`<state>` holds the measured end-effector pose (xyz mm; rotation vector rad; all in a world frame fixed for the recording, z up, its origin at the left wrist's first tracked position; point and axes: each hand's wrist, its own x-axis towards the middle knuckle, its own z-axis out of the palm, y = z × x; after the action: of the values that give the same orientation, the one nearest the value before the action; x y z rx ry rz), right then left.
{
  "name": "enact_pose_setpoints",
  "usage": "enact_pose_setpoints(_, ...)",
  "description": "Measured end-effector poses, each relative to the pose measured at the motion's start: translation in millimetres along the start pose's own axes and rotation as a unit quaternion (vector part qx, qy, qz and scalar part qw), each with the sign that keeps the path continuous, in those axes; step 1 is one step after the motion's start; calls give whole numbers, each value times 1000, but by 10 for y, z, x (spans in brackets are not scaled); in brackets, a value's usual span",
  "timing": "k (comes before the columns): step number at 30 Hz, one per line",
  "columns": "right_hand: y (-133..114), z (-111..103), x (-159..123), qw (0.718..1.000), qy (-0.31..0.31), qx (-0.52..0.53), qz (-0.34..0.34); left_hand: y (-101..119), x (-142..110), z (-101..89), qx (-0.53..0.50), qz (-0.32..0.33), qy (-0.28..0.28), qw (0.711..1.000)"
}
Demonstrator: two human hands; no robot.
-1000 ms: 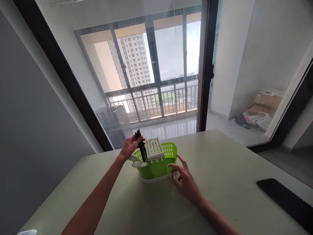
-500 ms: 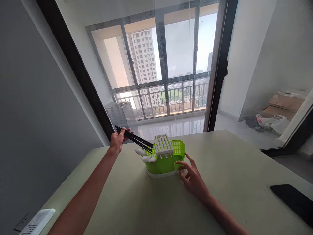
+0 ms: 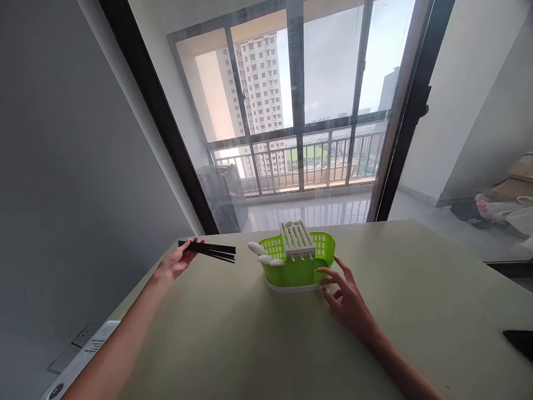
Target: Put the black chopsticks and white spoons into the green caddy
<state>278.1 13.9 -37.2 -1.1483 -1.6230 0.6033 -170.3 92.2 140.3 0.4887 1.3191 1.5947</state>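
My left hand (image 3: 180, 260) is closed around a bunch of black chopsticks (image 3: 214, 251), held to the left of the green utensil basket (image 3: 297, 272) and apart from it. The chopsticks point right, nearly level. At the basket's right end, my right hand (image 3: 348, 291) holds the side, one finger behind the corner and others at the front. White spoons (image 3: 265, 259) stick out over the basket's left front edge. A white slotted rack (image 3: 298, 239) sits across the top of the basket. What lies deeper inside the basket is hidden.
The basket stands on a pale table (image 3: 233, 339). A white power strip or similar device (image 3: 102, 333) lies at the left edge, a black object (image 3: 520, 341) at the right. Beyond the table are a glass door with a dark frame (image 3: 400, 166) and bags (image 3: 499, 208).
My left hand has drawn the chopsticks out of the basket, leftward and down, and they now lie nearly level. My right hand stays at the basket. The view has shifted left.
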Motion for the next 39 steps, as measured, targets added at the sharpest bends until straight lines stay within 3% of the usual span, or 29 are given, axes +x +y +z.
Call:
enact_pose_setpoints(6,1,-26,-38,1000,-9,-3,4,-189,-298,-337,165,-123,-100,974)
enact_pose_setpoints(8,-14,-35,-48,1000,-10,-7,6,-205,-390,-376,251,-143,-172,942)
enact_pose_setpoints(11,-31,-48,-61,1000,-14,-12,7,-197,-512,-396,378,-131,-283,872)
enact_pose_setpoints(15,-17,-54,-71,1000,-17,-16,12,-194,-608,-411,444,-114,-326,827)
enact_pose_setpoints(24,-8,-82,-87,999,-23,-30,25,-283,-448,-627,506,-139,-305,795)
enact_pose_setpoints(32,-7,-98,-99,999,-31,-32,28,-337,-372,-727,628,-130,-220,735)
enact_pose_setpoints(39,26,-102,-101,999,-31,-29,33,-384,-334,-765,639,-147,-203,728)
